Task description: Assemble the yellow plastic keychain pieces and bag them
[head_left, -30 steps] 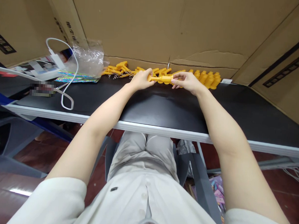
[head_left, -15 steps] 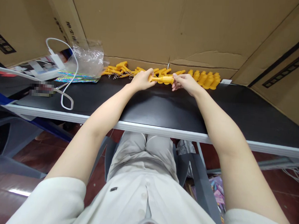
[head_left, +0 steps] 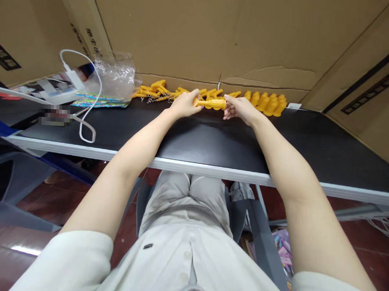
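The surface (head_left: 214, 142), a black top with a pale front edge, is lying bare between that edge and the hands, and this is the widest open room in view; both forearms are stretching across it toward the far side. The left hand (head_left: 184, 104) is closing around the left end of a yellow piece (head_left: 213, 103), which is lying level just above the surface. The right hand (head_left: 241, 109) is now sitting at the piece's right end with its fingertips touching or almost touching it; whether it is gripping cannot be told. A second ago that hand was lying further over the piece, so it is sliding off toward the end while the left hand is keeping its hold, and the piece is barely shifting. Right of the piece, more yellow parts (head_left: 266, 102) are standing in a tight row; left of it, a looser yellow heap (head_left: 153, 90) with small chains is lying. Further left of the piece, a clear bag (head_left: 114, 77) and a white cable (head_left: 84, 112) are crowding that side. Just behind the piece, cardboard (head_left: 201, 31) is rising as a wall, leaving no room beyond the row.
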Demonstrator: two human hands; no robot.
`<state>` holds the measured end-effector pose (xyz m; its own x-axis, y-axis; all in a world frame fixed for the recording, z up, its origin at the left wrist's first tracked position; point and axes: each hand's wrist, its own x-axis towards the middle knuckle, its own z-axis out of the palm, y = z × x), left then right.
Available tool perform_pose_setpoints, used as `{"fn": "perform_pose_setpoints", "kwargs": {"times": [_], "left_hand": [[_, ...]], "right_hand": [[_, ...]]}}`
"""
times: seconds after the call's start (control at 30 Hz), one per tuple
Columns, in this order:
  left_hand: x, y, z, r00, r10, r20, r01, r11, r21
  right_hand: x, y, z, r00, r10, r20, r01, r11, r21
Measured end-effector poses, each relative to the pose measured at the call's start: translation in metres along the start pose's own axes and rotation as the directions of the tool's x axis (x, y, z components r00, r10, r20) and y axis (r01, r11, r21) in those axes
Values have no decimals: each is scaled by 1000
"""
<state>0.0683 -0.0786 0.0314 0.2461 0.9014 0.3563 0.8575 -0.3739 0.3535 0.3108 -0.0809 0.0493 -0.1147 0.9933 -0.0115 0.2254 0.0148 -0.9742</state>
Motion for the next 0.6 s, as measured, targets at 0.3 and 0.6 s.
{"fn": "perform_pose_setpoints", "kwargs": {"times": [0.3, 0.6], "left_hand": [[4, -4, 4, 1000, 27, -10, -27, 1000, 6], [5, -3, 4, 1000, 16, -1, -16, 1000, -19]], "right_hand": [[1, 0, 1, 1000, 30, 4, -30, 1000, -7], [-3, -4, 3, 997, 79, -2, -79, 996, 32]]}}
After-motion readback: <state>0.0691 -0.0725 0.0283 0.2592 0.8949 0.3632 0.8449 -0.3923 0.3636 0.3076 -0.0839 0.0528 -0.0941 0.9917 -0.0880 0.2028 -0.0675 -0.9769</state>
